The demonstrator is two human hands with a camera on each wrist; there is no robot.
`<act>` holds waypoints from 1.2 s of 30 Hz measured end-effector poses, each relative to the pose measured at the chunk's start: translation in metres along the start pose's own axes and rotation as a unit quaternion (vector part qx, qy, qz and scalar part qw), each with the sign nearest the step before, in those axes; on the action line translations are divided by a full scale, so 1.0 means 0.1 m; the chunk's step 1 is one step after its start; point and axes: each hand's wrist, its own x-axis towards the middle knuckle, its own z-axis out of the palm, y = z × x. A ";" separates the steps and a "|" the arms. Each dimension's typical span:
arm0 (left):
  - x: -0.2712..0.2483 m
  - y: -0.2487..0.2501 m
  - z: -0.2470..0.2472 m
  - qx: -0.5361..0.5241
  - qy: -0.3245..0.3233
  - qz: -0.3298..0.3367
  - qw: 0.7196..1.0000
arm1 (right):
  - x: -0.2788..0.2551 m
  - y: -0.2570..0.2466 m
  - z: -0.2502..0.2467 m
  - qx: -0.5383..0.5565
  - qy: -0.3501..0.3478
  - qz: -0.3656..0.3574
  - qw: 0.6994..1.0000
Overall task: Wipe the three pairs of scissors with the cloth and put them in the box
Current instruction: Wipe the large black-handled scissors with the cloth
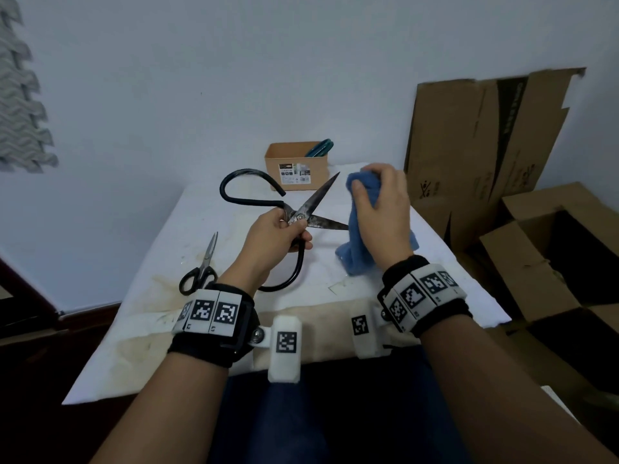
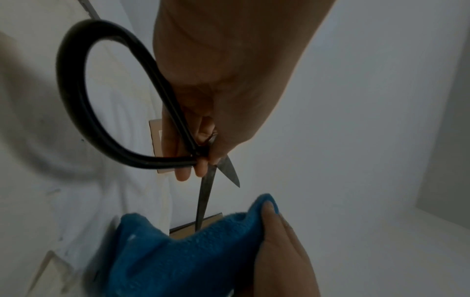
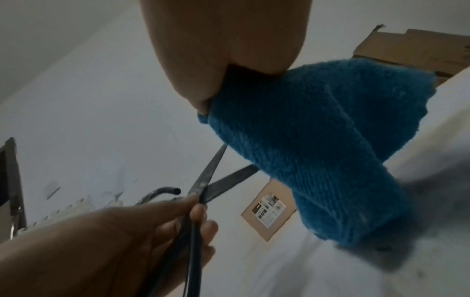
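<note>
My left hand grips large old scissors near the pivot, above the table; their black loop handles spread wide and the dark blades stand apart. My right hand holds a bunched blue cloth at the tip of the lower blade, the cloth hanging down to the table. The same cloth and blades show in the left wrist view, the cloth also in the right wrist view. Small black-handled scissors lie on the table at the left. A small cardboard box at the far edge holds teal-handled scissors.
The table has a stained white cover; its near edge is by my wrists. Large cardboard boxes lean against the wall at the right, and an open box stands on the floor beside the table.
</note>
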 end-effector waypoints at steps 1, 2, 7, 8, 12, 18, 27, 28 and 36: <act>-0.01 0.00 0.02 -0.001 -0.004 -0.002 1.000 | -0.04 0.01 0.03 0.011 -0.029 0.002 1.000; -0.01 -0.01 0.03 -0.001 -0.009 -0.004 1.000 | -0.07 0.03 0.04 0.024 -0.053 0.002 0.998; -0.05 -0.08 0.06 0.012 -0.032 -0.020 0.999 | -0.19 0.14 0.04 0.057 -0.074 0.049 0.994; -0.06 -0.09 0.07 0.010 -0.034 -0.022 0.999 | -0.20 0.16 0.04 0.058 -0.075 0.057 0.994; -0.08 -0.08 0.13 -0.012 -0.044 -0.019 0.999 | -0.24 0.16 0.11 0.043 -0.112 0.031 0.992; -0.14 -0.01 0.22 -0.039 -0.077 -0.004 0.996 | -0.26 0.22 0.16 -0.012 -0.106 0.045 0.993; -0.14 -0.03 0.24 -0.043 -0.084 0.022 0.995 | -0.20 0.25 0.13 -0.032 -0.151 0.096 0.983; -0.14 -0.03 0.23 -0.044 -0.084 0.024 0.995 | -0.21 0.24 0.12 -0.032 -0.149 0.095 0.984; -0.17 0.05 0.24 -0.054 -0.082 0.043 0.994 | -0.19 0.17 0.13 -0.031 -0.125 0.091 0.987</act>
